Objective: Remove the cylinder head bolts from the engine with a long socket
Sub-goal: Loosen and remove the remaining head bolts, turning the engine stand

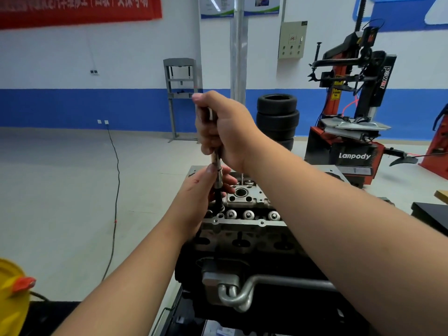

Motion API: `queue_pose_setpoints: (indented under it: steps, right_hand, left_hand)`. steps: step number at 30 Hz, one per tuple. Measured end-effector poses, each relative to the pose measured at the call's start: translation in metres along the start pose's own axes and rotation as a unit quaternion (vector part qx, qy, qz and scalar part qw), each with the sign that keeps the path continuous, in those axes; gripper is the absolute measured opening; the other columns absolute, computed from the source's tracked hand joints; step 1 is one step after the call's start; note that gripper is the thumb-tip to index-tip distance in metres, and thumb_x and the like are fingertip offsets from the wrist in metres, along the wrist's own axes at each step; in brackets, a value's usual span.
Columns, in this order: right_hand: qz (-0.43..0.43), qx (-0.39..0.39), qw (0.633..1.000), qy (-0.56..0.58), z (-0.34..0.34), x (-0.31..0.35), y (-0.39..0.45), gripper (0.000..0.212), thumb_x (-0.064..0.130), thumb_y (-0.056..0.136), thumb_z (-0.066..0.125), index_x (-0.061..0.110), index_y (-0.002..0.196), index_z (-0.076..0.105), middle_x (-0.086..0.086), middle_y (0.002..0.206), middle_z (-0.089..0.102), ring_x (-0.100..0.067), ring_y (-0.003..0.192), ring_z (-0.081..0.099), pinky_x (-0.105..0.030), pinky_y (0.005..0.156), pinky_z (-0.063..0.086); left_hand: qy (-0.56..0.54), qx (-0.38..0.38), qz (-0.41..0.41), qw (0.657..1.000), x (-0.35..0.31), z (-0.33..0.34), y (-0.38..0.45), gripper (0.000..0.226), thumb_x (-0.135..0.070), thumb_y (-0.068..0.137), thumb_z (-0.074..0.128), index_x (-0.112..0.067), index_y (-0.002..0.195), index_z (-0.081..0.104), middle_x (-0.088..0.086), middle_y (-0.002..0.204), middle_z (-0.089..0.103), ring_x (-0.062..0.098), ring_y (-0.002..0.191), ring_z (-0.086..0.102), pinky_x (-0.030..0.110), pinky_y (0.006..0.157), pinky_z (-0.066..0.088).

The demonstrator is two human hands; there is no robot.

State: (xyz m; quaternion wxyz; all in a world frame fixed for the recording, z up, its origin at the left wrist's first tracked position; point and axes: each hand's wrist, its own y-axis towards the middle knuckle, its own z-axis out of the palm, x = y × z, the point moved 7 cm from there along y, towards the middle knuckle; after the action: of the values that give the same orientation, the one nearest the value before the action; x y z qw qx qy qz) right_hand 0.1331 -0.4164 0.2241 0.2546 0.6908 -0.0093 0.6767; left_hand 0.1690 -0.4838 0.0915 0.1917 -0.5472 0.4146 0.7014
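Head view: slim steel socket [219, 175], cast engine [244, 226].

The long socket [219, 180] is standing upright on the engine [244, 229], the right hand [223, 127] sitting above the left hand [203, 190]; tyres [277, 117] are stacking behind, a tyre machine [351, 117] standing right.

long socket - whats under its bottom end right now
The long socket stands upright with its lower end in a recess of the cylinder head, left of three valve spring tops. Whether it sits on a bolt is hidden by the socket.
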Motion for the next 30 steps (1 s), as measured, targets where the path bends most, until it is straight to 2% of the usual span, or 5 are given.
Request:
queue_pose_setpoints:
  steps: [5, 9, 12, 18, 30]
  right_hand:
    - [-0.018, -0.1, 0.995, -0.007, -0.002, -0.003, -0.003, 0.03, 0.026, 0.1, 0.052, 0.017, 0.071, 0.046, 0.003, 0.056, 0.039, -0.015, 0.051, 0.032, -0.034, 0.056, 0.03]
    - [-0.08, -0.188, 0.978, -0.044, 0.002, -0.003, -0.011, 0.022, 0.023, 0.1, 0.05, 0.018, 0.081, 0.056, 0.009, 0.06, 0.047, -0.008, 0.056, 0.042, -0.027, 0.056, 0.038]
    - [-0.063, -0.152, 0.986, -0.031, 0.002, -0.004, -0.005, 0.033, 0.026, 0.099, 0.047, 0.018, 0.068, 0.051, 0.01, 0.052, 0.041, -0.009, 0.05, 0.037, -0.031, 0.054, 0.032]
    - [-0.002, 0.029, 0.999, 0.016, 0.005, -0.006, 0.006, 0.041, 0.031, 0.097, 0.053, 0.021, 0.059, 0.041, 0.005, 0.051, 0.028, -0.015, 0.046, 0.021, -0.026, 0.046, 0.022]
    - [0.007, -0.027, 0.999, 0.027, 0.001, -0.008, -0.002, 0.032, 0.031, 0.098, 0.054, 0.017, 0.07, 0.05, 0.003, 0.055, 0.04, -0.014, 0.05, 0.032, -0.03, 0.054, 0.03]
  left_hand:
    - [-0.026, -0.045, 0.003, 0.999, -0.002, -0.005, -0.001, 0.034, -0.048, 0.092, 0.061, -0.017, 0.091, 0.074, 0.006, 0.085, 0.072, 0.02, 0.081, 0.067, 0.038, 0.081, 0.054]
    - [-0.002, -0.082, 0.017, 0.996, -0.013, -0.003, 0.0, 0.066, -0.037, 0.068, 0.078, 0.01, 0.11, 0.059, 0.022, 0.093, 0.065, 0.028, 0.085, 0.053, 0.049, 0.077, 0.044]
    - [-0.012, -0.068, 0.014, 0.998, -0.013, -0.004, -0.002, 0.063, -0.043, 0.074, 0.079, 0.006, 0.109, 0.061, 0.03, 0.096, 0.064, 0.026, 0.086, 0.055, 0.049, 0.08, 0.043]
    - [0.008, -0.006, 0.0, 1.0, -0.005, 0.002, -0.002, 0.069, -0.072, 0.087, 0.051, -0.01, 0.109, 0.07, 0.006, 0.101, 0.076, 0.017, 0.089, 0.07, 0.04, 0.086, 0.049]
    - [-0.039, -0.046, 0.002, 0.998, -0.005, -0.003, -0.002, 0.026, -0.047, 0.089, 0.068, -0.022, 0.083, 0.07, 0.0, 0.08, 0.072, 0.017, 0.076, 0.065, 0.042, 0.083, 0.05]
